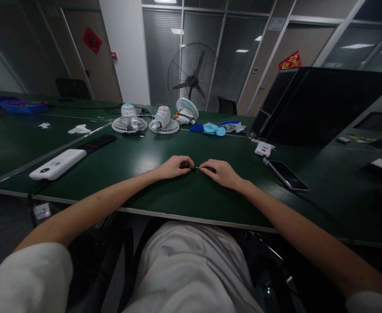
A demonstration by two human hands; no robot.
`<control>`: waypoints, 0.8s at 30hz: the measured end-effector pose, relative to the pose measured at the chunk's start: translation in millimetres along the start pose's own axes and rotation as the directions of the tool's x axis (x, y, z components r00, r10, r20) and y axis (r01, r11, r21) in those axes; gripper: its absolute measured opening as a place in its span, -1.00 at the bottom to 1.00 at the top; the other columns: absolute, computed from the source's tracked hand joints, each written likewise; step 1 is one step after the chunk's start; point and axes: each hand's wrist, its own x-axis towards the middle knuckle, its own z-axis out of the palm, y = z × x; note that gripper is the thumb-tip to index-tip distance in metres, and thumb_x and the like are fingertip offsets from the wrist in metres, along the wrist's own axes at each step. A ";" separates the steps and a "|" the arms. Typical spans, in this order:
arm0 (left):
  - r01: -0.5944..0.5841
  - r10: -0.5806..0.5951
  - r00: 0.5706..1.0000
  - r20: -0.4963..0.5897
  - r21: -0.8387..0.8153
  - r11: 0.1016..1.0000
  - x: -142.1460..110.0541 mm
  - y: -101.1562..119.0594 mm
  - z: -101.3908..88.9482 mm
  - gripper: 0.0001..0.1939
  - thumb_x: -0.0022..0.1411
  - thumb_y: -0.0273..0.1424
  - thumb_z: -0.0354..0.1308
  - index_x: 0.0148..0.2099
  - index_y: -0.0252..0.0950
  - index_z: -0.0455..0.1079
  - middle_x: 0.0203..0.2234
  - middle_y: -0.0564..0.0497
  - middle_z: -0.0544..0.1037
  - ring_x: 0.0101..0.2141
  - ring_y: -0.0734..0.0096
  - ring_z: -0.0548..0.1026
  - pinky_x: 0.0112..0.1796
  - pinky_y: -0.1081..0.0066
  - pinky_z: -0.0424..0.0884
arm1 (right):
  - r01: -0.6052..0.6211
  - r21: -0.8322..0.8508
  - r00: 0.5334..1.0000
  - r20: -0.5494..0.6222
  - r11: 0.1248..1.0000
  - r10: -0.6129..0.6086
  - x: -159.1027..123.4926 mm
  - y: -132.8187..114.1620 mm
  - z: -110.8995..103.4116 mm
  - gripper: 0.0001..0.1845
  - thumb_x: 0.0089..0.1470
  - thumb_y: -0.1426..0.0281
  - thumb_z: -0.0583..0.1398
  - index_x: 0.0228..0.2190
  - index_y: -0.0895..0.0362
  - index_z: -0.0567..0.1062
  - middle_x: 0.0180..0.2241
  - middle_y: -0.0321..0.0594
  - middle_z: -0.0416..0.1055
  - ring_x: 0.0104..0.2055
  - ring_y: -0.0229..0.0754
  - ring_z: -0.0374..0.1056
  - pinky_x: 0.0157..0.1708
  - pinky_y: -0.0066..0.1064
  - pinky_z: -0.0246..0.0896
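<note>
My two hands meet over the middle of the green table [165,198], their fingertips a short way apart. Closed fingers of my left hand [175,168] pinch a small black-and-green piece [191,167]. Opposite it, my right hand [222,173] is closed around what looks like a screwdriver [197,168], with a dark handle part showing under the fingers. Its thin metal shaft bridges the gap and reaches the black-and-green piece. The fingers cover much of both, so I cannot tell whether they are one tool or two things.
White fan heads [163,121] stand beyond my hands, near light-blue fan blades [214,129]. A long white device [58,164] lies left. To the right are a phone [288,175], a small white box [264,148] and a large black monitor [321,104]. A blue tray [23,107] sits far left.
</note>
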 end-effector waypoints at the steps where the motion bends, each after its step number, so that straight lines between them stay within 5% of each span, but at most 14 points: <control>1: 0.001 -0.001 1.000 0.007 -0.006 1.000 -1.4 0.4 -0.7 -0.70 0.34 -0.31 0.25 0.07 -0.27 0.55 -0.11 -0.07 0.62 -0.21 0.30 0.54 -0.15 0.34 0.44 | -0.005 0.014 1.000 -0.017 1.000 0.005 -2.4 0.1 1.4 -0.74 0.40 0.22 0.17 -0.06 0.03 0.62 -0.11 -0.13 0.61 -0.14 -0.05 0.52 -0.12 -0.25 0.35; 24: -0.031 0.031 0.999 0.008 -0.025 0.999 -1.3 -5.0 -2.6 -0.69 0.34 -0.18 0.30 0.01 -0.24 0.61 -0.19 -0.09 0.55 -0.25 0.29 0.49 -0.20 0.32 0.40 | 0.023 0.012 0.996 -0.088 1.000 -0.022 -2.1 -7.1 12.1 -0.78 0.37 0.24 0.21 -0.13 0.03 0.65 -0.16 -0.14 0.58 -0.18 -0.07 0.51 -0.16 -0.27 0.35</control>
